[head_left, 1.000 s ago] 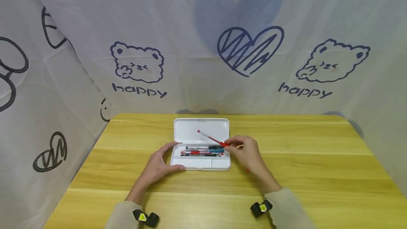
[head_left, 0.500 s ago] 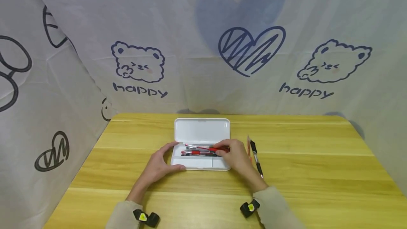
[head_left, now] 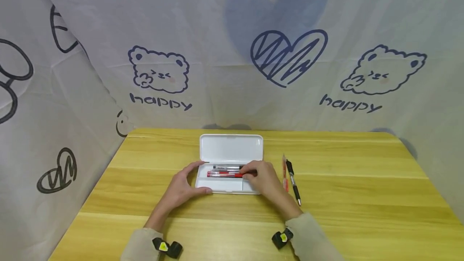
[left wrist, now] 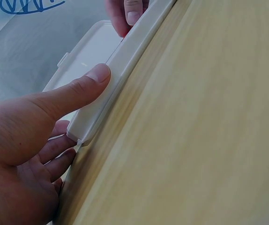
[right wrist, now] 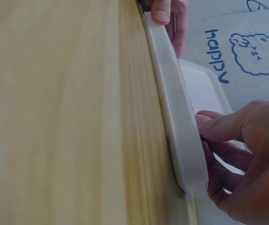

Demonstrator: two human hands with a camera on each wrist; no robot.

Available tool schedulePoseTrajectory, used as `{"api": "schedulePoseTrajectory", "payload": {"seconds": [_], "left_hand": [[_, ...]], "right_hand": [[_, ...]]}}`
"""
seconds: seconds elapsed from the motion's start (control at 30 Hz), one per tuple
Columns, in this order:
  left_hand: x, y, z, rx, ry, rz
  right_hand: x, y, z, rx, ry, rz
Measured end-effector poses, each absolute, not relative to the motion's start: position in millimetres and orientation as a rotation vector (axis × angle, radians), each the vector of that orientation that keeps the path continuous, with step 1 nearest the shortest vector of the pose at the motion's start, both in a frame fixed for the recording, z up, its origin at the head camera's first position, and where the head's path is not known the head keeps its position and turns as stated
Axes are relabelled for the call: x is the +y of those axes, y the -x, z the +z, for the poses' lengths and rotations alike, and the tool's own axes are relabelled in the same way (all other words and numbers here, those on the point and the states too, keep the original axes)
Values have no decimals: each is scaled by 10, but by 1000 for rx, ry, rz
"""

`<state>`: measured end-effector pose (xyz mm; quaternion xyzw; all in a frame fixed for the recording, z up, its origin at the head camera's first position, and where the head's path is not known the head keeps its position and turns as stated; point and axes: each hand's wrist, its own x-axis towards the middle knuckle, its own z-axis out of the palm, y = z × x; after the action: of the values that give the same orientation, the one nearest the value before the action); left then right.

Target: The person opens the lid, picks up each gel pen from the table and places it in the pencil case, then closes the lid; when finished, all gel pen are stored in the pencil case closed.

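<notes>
A white pencil case (head_left: 230,148) lies with its lid raised in the head view. My left hand (head_left: 181,188) holds its left end, the thumb (left wrist: 90,84) along the front rim and the other fingers at the end wall. Inside the long rear compartment lie several pens, among them a red pen (head_left: 222,175) and a clear pen with dark ends (head_left: 226,168). Over the case's right end, my right hand (head_left: 266,178) pinches the red pen's right part between thumb and fingers. That hand hides the pens' right ends.
Right of the case, a slim red pen (head_left: 284,170) and a black-and-clear pen (head_left: 294,184) lie side by side on the wooden table (head_left: 344,212). A printed white cloth (head_left: 217,92) hangs behind the table and at its left.
My right hand has brought a red pen from above the case's right side down into the rear compartment. The left hand keeps its hold on the case.
</notes>
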<state>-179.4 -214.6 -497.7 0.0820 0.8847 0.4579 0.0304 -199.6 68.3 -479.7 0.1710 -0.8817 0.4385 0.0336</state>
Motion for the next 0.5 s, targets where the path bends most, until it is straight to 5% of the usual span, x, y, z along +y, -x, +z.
{"api": "schedulePoseTrajectory", "payload": {"seconds": [0.5], "left_hand": [[-2157, 1797, -4981, 2721, -238, 1409]], "right_hand": [[812, 1965, -4756, -2677, -479, 1360]]}}
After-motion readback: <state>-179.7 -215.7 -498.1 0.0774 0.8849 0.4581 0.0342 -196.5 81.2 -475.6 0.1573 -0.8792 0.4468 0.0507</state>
